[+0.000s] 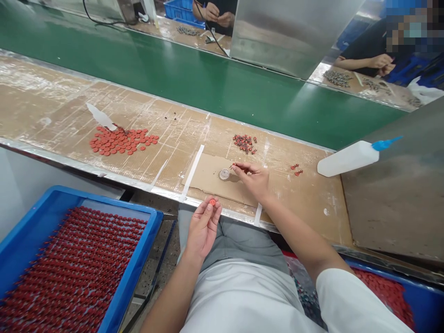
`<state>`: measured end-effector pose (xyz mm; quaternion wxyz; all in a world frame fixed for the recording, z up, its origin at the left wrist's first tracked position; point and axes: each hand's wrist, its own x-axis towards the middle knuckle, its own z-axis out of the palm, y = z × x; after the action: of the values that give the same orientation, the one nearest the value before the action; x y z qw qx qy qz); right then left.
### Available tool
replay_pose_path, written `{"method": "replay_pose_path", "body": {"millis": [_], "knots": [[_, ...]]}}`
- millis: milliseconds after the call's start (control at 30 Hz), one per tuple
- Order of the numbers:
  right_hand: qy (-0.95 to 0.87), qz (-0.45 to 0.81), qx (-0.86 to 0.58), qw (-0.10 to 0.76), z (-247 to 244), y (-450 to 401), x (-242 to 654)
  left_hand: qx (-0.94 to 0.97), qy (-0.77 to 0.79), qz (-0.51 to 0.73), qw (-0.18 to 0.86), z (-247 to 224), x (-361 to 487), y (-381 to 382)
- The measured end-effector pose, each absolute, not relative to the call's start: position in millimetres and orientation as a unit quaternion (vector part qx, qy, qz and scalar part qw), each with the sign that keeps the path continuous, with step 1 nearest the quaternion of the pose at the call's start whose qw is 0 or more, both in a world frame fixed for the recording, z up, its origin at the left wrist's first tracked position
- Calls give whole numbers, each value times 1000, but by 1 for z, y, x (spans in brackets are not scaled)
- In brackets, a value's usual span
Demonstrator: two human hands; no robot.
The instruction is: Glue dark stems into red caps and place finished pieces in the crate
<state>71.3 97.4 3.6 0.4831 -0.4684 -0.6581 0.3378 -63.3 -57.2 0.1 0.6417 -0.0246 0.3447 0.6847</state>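
Note:
My left hand (204, 226), in front of the bench edge, pinches a small red disc (212, 202) between thumb and fingers. Over the cardboard pad (217, 182) my right hand (251, 178) is closed on a small red part (233, 165) with dark bits, its exact kind too small to tell. Just left of those fingertips a small clear round cup (224, 174) stands on the pad. Behind it lies a pile of small red-and-dark parts (244, 143). Many loose red discs (118, 141) are spread on the bench to the left.
A white squeeze bottle (350, 158) with a blue nozzle lies at the right, near two loose red parts (296, 169). A blue tray (152, 222) holding rows of red pieces stands lower left. Beyond the bench runs a green belt (173, 69); co-workers' hands (218, 14) show behind it.

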Motion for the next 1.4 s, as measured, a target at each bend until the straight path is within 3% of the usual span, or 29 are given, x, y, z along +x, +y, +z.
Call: {"method": "replay_pose_path", "body": {"millis": [233, 667, 967, 1067, 1200, 1400], "knots": [[-743, 211, -453, 446, -9, 96, 65, -26, 340, 687, 641, 2, -65, -60], [-794, 203, -407, 403, -9, 97, 63, -39, 336, 689, 641, 4, -65, -59], [-792, 220, -388, 417, -12, 97, 63, -28, 338, 690, 639, 2, -67, -60], [-735, 261, -415, 468, -8, 95, 60, -30, 338, 690, 639, 2, -68, -59], [-550, 420, -464, 553, 5, 95, 56, -30, 338, 692, 638, 6, -68, -55], [-332, 664, -425, 517, 42, 79, 63, -27, 334, 684, 648, 23, -61, -49]]}}
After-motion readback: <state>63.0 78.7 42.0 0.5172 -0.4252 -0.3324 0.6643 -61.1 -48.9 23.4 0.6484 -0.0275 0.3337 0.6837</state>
